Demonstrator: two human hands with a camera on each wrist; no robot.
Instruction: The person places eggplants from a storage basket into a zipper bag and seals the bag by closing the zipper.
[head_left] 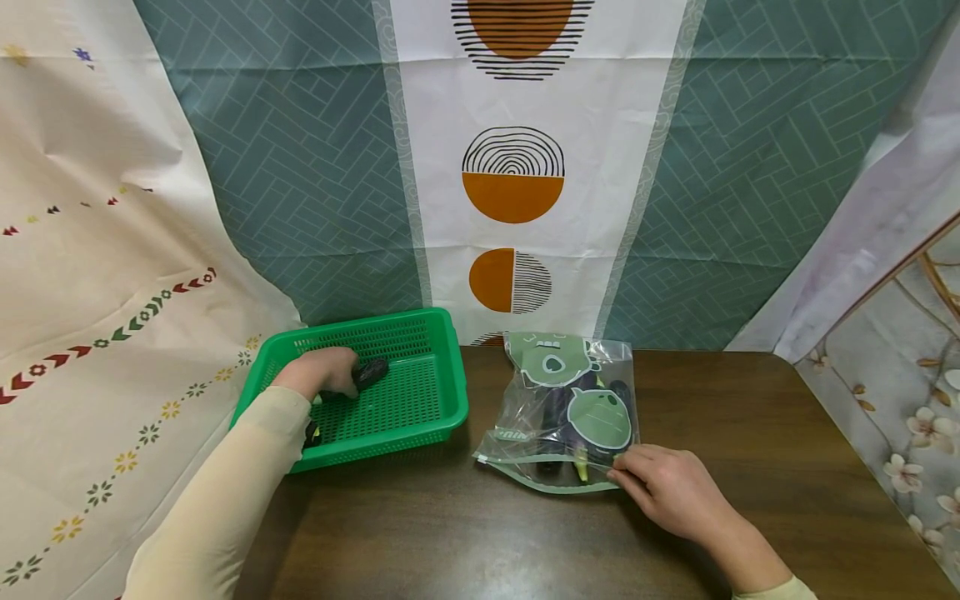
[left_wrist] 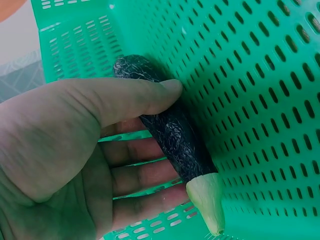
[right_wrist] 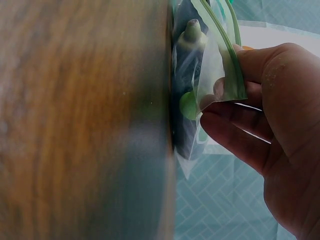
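Inside the green plastic basket, my left hand grips a dark, wrinkled eggplant with a pale green cap. The left wrist view shows the thumb across it and the fingers behind. Part of another dark piece with a green tip shows near the basket's left side, mostly hidden by my forearm. My right hand pinches the near right corner of a clear zip bag with green cartoon prints. Several dark eggplants lie in the bag; the right wrist view shows a green cap close up.
Basket and bag lie side by side on a brown wooden table. A teal and white patterned cloth hangs behind the table's far edge. Cream embroidered fabric borders the left, and flowered fabric the right.
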